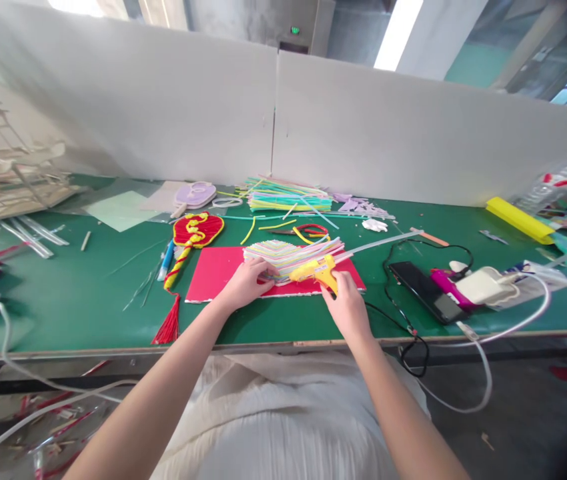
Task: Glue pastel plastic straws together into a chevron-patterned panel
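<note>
My right hand (348,303) is wrapped round the handle of a yellow hot glue gun (311,268), whose nozzle points left. A long clear glue stick (378,244) sticks out of its back. Under the nozzle lies a fan-shaped piece of pastel pipe cleaners (276,251), laid side by side in stripes. My left hand (248,283) has its fingers curled and pressed together at the lower left edge of this piece; the fingertips are partly hidden. Beneath both is a red board (213,270).
A red and yellow fan (198,230) with a tassel lies left. Behind are loose pipe cleaners (288,197), scissors (313,231) and a purple fan (195,194). At right are a black phone (423,288), a white power strip (483,287) and cables; a white partition (363,127) stands behind.
</note>
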Demonstrator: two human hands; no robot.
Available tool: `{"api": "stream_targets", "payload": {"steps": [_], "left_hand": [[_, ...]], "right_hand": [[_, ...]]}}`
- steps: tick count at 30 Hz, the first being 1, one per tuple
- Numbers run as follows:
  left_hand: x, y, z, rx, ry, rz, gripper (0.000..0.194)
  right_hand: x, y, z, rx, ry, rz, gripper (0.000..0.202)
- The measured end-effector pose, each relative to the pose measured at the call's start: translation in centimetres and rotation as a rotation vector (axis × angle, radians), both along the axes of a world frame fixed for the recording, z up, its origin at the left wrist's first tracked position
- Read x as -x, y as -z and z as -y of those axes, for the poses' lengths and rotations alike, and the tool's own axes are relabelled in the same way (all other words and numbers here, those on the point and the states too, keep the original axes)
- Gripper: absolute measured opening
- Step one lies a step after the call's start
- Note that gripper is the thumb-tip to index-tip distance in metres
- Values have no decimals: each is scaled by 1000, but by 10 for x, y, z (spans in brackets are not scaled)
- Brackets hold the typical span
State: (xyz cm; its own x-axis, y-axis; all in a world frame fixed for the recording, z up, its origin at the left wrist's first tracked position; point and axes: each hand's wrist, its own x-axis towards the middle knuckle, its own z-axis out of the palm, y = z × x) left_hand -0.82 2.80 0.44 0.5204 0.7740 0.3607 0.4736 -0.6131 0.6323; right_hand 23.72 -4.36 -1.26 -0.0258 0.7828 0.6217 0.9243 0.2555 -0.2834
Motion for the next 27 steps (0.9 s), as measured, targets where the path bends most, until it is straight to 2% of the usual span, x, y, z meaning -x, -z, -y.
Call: {"api": "stream_targets", "payload": {"steps": [13,27], "left_hand": [[-1,-5,3,-1,-6,2,18],[0,1,0,6,6,12,18]], "right_hand": [[1,0,-1,-21,-27,-10,23],[-1,3,-2,-26,-52,-31,24]]}}
